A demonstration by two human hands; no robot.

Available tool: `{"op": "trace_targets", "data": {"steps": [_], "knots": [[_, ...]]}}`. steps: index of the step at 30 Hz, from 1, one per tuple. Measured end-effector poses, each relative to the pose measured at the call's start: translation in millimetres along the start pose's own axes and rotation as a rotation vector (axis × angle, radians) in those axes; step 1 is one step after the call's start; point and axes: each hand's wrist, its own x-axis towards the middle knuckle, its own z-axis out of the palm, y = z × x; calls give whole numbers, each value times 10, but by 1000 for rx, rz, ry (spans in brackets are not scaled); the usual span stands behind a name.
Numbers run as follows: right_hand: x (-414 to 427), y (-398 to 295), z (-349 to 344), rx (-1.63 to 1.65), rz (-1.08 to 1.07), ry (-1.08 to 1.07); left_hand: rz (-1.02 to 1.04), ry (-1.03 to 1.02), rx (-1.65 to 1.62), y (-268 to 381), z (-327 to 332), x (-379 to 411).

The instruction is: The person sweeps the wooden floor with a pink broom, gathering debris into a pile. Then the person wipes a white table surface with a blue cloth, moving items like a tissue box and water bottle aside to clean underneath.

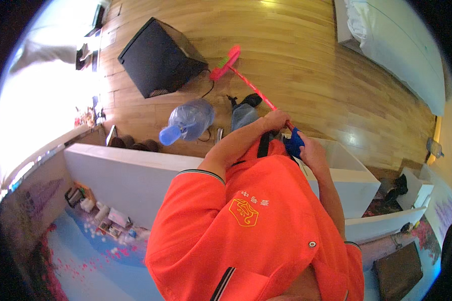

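Observation:
Both my hands are on the long red handle of a pink floor brush. My left hand (277, 120) grips the red pole (254, 88) partway along. Behind it, my right hand (312, 150) is closed around the top end, where a crumpled blue cloth-like piece (294, 143) covers the handle. The pole slants away and to the left towards the pink brush head (226, 64), which has some green on it. That head is over the wooden floor (286, 49); whether it presses on the boards cannot be told. My shoe (252, 100) and jeans show beside the pole.
A black box-shaped cabinet (162, 60) with a cord stands left of the brush head. Nearer is a large clear water jug (192, 118) with a blue cap. White half-height walls (135, 154) lie close to my body. A white-covered bed (395, 49) stands at right.

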Motion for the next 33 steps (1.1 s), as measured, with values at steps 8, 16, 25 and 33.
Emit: {"op": "trace_targets", "data": {"steps": [8, 16, 25, 33], "knots": [[-654, 435, 228, -83, 11, -83, -23, 29, -199, 709, 820, -123], [-731, 409, 173, 8, 12, -86, -144, -80, -150, 789, 575, -335], [-30, -64, 863, 83, -158, 0, -124, 192, -174, -28, 213, -909], [-396, 58, 469, -50, 2, -163, -116, 161, -116, 510, 798, -659]]}}
